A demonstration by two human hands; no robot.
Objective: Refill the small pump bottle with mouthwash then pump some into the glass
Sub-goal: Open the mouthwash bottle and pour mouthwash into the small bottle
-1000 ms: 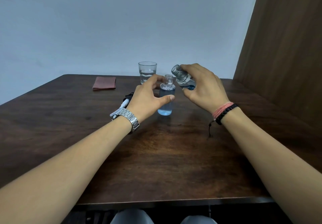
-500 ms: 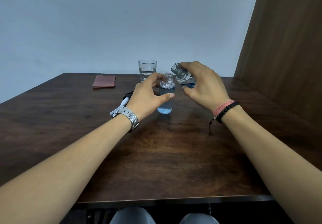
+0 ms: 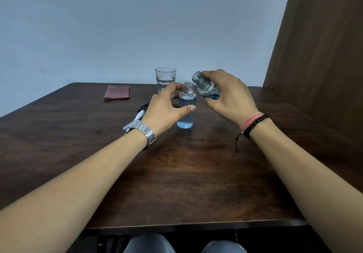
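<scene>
A small clear bottle [image 3: 186,113] with pale blue liquid stands upright and uncapped on the dark wooden table [image 3: 186,174]. My left hand [image 3: 167,109] is wrapped around it, thumb across its front. My right hand [image 3: 227,95] holds the mouthwash bottle [image 3: 206,88] tilted, its open ribbed neck pointing up-left, just right of the small bottle's mouth and apart from it. Behind them stands a clear glass [image 3: 165,78] with some clear liquid. The pump head with its white tube [image 3: 138,116] lies on the table, partly hidden behind my left wrist.
A folded reddish cloth [image 3: 117,92] lies at the back left of the table. A brown wooden panel [image 3: 324,56] rises at the right. A pale wall stands behind the table's far edge. My knees show below the near edge.
Both hands and both bottles sit in nearly the same place; the mouthwash bottle has tipped back slightly, away from the small bottle's mouth.
</scene>
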